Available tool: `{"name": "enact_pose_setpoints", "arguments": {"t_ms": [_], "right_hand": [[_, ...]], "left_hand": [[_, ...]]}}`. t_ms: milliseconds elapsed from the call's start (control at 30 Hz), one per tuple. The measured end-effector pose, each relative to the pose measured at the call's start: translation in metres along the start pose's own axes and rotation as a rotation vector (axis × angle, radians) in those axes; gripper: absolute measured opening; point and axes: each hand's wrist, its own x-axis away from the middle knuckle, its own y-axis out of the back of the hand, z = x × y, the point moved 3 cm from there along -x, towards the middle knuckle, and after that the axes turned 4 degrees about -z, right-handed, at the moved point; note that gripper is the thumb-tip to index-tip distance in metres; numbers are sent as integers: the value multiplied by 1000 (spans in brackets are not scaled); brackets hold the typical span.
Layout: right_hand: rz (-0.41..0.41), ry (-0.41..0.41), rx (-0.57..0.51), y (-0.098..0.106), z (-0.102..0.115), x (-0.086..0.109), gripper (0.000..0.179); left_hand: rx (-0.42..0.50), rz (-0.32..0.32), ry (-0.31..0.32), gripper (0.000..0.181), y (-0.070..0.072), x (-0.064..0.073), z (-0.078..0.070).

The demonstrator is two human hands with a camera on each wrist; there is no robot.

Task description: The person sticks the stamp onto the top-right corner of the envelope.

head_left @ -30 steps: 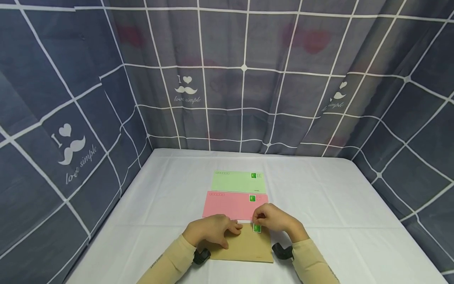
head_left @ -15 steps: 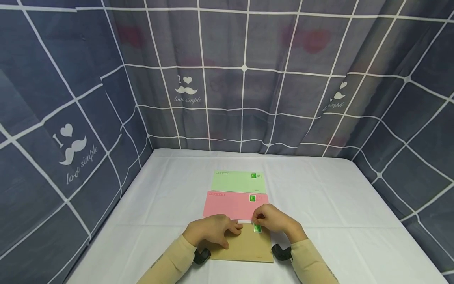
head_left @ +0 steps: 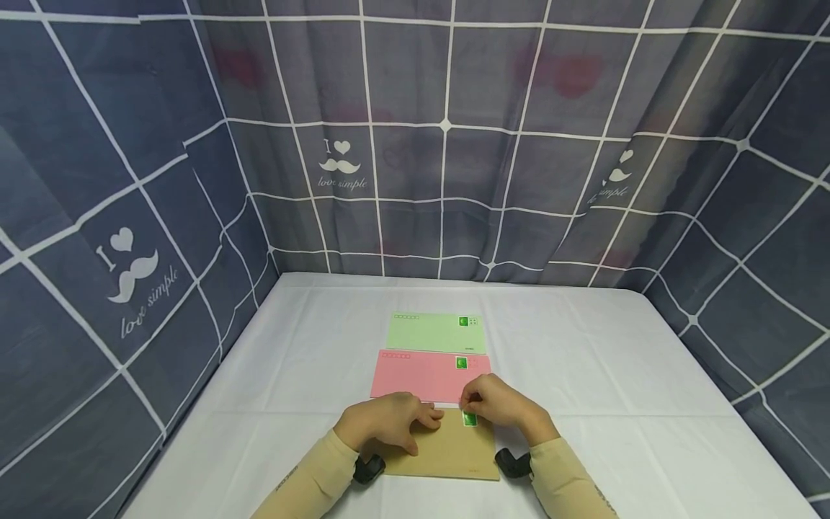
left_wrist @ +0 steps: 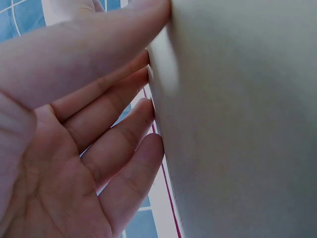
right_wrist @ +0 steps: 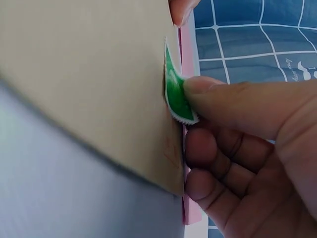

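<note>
A brown envelope (head_left: 447, 454) lies nearest me on the table. My left hand (head_left: 389, 419) rests on its left part, fingers spread and fingertips pressing the paper, as the left wrist view also shows. Over the envelope's upper right area, my right hand (head_left: 502, 400) pinches a green stamp (right_wrist: 177, 94) with a white toothed border. The stamp bends away from the paper in the right wrist view, with the thumb on its face and its free edge at the envelope's surface. Whether that edge is stuck down cannot be told. Part of the stamp is hidden by the fingers.
Beyond the brown envelope lies a pink envelope (head_left: 415, 376), then a light green envelope (head_left: 428, 333); each bears a green stamp at upper right. All lie on a white-covered table (head_left: 583, 346). A dark gridded curtain (head_left: 415, 166) hangs around the back and sides.
My right hand has shifted very slightly to the left with the stamp. The left hand and the envelopes look still.
</note>
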Motion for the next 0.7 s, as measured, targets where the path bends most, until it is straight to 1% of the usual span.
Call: {"name": "enact_pose_setpoints", "arguments": {"t_ms": [100,267,533,700], "right_hand": [[-8,12,11,0,0,0,13],[-13,20,20,-1,1,-1,14],[0,-28,2,-2,0,-1,14],[-6,-38,-3,-2,-1,-1,14]], "left_hand": [[10,10,9,60,0,0,-1],[8,7,14,60,1,1,-2],[23,3,18,60,1,1,-1],[22,6,17,61,0,-1,0]]}}
